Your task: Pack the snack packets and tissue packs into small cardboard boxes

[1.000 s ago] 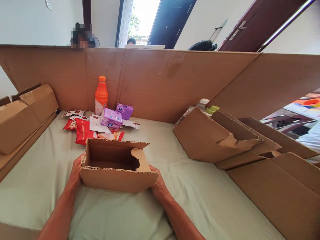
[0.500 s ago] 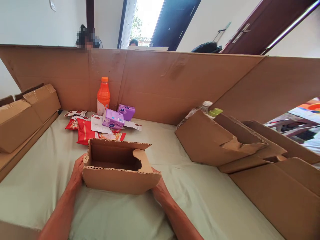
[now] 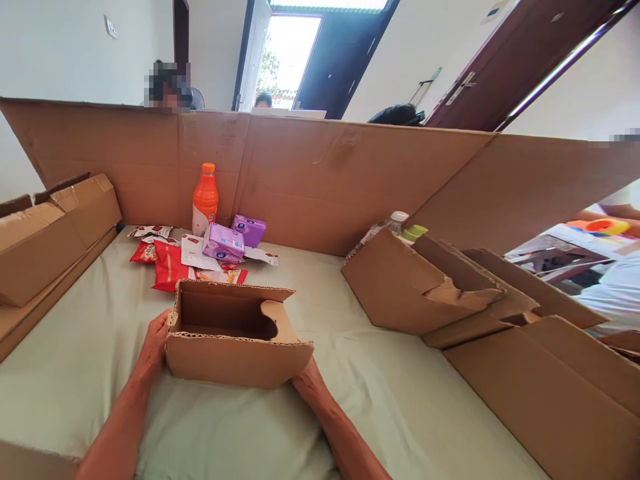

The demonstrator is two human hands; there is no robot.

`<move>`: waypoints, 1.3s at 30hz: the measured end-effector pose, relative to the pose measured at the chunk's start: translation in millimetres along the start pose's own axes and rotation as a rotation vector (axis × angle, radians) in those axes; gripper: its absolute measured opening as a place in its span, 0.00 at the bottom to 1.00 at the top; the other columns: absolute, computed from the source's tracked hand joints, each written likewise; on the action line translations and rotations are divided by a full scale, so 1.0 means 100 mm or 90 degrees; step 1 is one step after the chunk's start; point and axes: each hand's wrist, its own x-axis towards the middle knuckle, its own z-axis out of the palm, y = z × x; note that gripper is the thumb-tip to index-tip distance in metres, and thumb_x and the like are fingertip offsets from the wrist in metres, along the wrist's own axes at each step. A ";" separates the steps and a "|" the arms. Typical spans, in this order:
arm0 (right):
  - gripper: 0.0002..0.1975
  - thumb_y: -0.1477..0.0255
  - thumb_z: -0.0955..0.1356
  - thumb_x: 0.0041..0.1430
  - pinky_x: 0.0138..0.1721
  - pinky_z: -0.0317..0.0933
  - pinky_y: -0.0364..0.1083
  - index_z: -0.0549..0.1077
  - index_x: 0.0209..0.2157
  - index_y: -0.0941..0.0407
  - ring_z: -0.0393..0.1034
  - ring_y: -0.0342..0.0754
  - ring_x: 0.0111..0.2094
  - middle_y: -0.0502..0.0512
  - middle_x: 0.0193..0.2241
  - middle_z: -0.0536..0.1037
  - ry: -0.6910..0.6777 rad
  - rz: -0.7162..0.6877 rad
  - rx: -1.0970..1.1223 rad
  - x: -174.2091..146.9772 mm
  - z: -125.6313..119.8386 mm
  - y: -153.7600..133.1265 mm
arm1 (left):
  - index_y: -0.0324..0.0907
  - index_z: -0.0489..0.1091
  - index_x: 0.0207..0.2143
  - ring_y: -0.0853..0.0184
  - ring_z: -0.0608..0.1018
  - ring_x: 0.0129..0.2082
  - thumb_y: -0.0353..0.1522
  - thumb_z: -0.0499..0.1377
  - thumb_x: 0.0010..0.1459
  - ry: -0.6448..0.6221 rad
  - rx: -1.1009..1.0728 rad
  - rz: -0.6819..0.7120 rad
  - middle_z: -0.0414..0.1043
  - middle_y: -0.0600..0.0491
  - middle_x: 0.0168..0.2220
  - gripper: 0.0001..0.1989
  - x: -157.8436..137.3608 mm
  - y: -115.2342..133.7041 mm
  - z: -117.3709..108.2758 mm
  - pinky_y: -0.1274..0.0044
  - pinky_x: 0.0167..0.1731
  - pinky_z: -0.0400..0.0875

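An open-topped cardboard box [image 3: 240, 363] with a curved notch in its right end rests on the green cloth in front of me. My left hand [image 3: 159, 337] grips its left end; the fingers are partly hidden behind the cardboard. At the opposite end, my right hand [image 3: 306, 375] holds the lower right corner, its fingers mostly covered by the box. Just beyond the box lie a red packet [image 3: 170, 265], a white card [image 3: 199, 252] and a purple tissue pack [image 3: 223, 243]. A second purple tissue pack [image 3: 250, 230] leans behind, near an upright orange bottle [image 3: 205, 200].
A tall cardboard wall [image 3: 300, 173] closes off the far side. Cardboard boxes [image 3: 75, 220] line the left edge. To the right, a tilted cardboard box [image 3: 390, 287] holds a clear bottle [image 3: 399, 219] and a green-lidded item [image 3: 414, 233]. People are partly visible beyond the wall.
My view has shifted slightly up and to the right. Both hands keep their hold, and the box stays in nearly the same place.
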 end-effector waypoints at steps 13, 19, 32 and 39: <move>0.19 0.51 0.71 0.46 0.27 0.69 0.48 0.74 0.22 0.54 0.69 0.52 0.27 0.56 0.23 0.80 0.031 -0.062 -0.075 -0.12 0.06 -0.04 | 0.39 0.71 0.48 0.65 0.79 0.38 0.41 0.60 0.67 -0.057 -0.021 0.027 0.75 0.50 0.44 0.16 -0.06 -0.01 0.00 0.70 0.37 0.78; 0.19 0.51 0.70 0.44 0.25 0.69 0.49 0.74 0.20 0.53 0.68 0.52 0.26 0.56 0.21 0.78 0.013 -0.071 -0.089 -0.16 0.06 -0.08 | 0.39 0.71 0.52 0.61 0.79 0.44 0.41 0.61 0.66 -0.054 -0.040 0.038 0.74 0.48 0.49 0.17 -0.07 -0.03 0.01 0.65 0.43 0.78; 0.14 0.57 0.69 0.46 0.35 0.72 0.51 0.78 0.26 0.54 0.72 0.54 0.30 0.56 0.26 0.81 -0.048 -0.032 -0.058 -0.21 0.07 -0.27 | 0.38 0.72 0.48 0.65 0.79 0.38 0.40 0.61 0.66 -0.003 -0.012 0.012 0.75 0.50 0.44 0.15 0.01 -0.06 -0.06 0.70 0.37 0.78; 0.13 0.59 0.71 0.48 0.23 0.60 0.43 0.77 0.22 0.56 0.65 0.46 0.23 0.50 0.21 0.75 -0.222 0.082 -0.053 -0.05 -0.18 -0.50 | 0.37 0.72 0.41 0.69 0.76 0.31 0.40 0.61 0.66 -0.004 0.017 0.007 0.73 0.55 0.36 0.14 0.02 -0.07 -0.09 0.75 0.30 0.75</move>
